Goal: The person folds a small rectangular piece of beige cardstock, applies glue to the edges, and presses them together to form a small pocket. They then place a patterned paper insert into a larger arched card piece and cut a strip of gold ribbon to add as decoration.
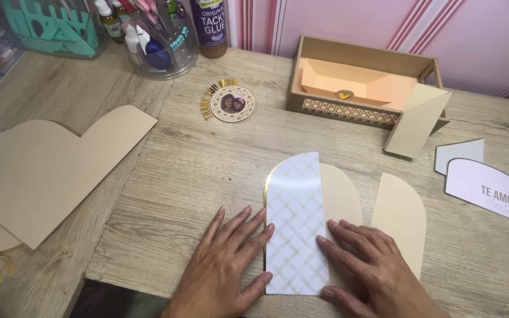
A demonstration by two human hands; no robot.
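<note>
both hands are lying flat on the wooden bench (207, 171) in the lower middle of the frame, pressing on an arched piece of patterned paper (294, 224) with a pale green lattice print and a thin gold edge showing along its left side. the left hand (225, 265) is resting with its fingers spread apart, the fingertips touching the paper's left edge, gripping nothing. the right hand (369, 265) is lying with its fingers spread open too, the fingertips touching the paper's right edge and the palm covering part of a tan arched card (340, 197) lying beneath the patterned piece. just to the right, a second tan arched card (399, 215) is lying flat. in the upper right, an open cardboard box (363, 76) with a peach lining is standing, a tan flap (416, 121) leaning against its right end. a round photo medallion (232, 103) is sitting in the upper middle. a large tan scalloped sheet (48, 171) is lying at the left of the frame, a clear jar of craft tools (157, 38) and a glue bottle (209, 26) are standing at the top, and a pale pink card with lettering (490, 191) is lying at the right edge.
</note>
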